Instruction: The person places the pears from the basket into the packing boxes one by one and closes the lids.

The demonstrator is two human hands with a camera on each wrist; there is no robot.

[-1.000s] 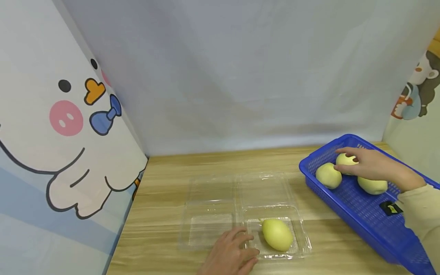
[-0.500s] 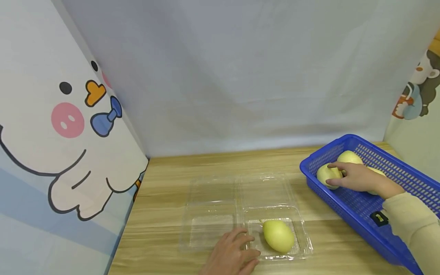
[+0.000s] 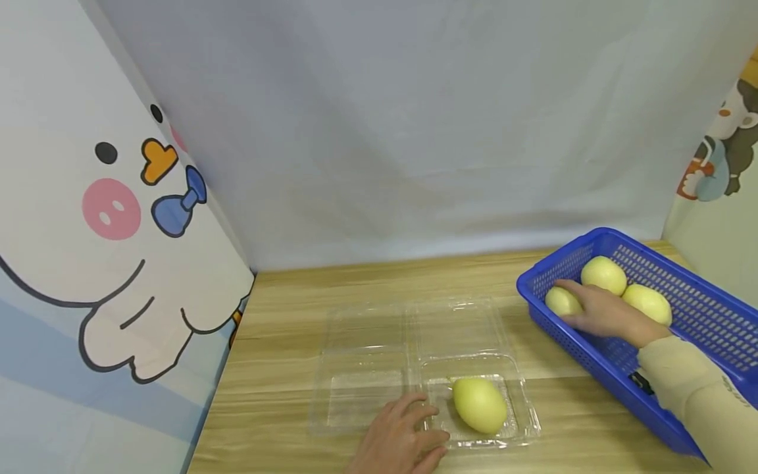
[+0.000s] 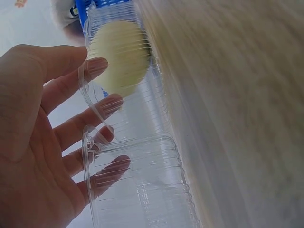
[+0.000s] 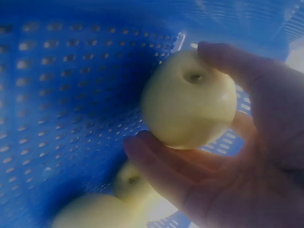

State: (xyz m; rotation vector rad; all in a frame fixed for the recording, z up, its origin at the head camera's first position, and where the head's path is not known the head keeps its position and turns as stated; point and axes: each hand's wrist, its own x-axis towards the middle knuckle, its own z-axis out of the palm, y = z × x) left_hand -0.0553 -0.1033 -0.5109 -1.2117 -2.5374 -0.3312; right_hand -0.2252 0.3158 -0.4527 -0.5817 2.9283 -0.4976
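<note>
Right hand (image 3: 605,311) has its fingers curled round a pale fruit (image 5: 183,107) in the blue basket (image 3: 705,316), two more fruits (image 3: 647,303) near them. Left hand (image 3: 398,436): fingers spread at the clear container (image 3: 364,395), yellow fruit (image 3: 480,405) just beside their tips.

Pale pear (image 5: 187,107) in right grip (image 3: 605,313)

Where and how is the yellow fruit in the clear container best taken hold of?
Probably around its widest part, on two opposite sides, from above: the yellow fruit is smoothly rounded, and the clear container walls it in but is open on top.
</note>
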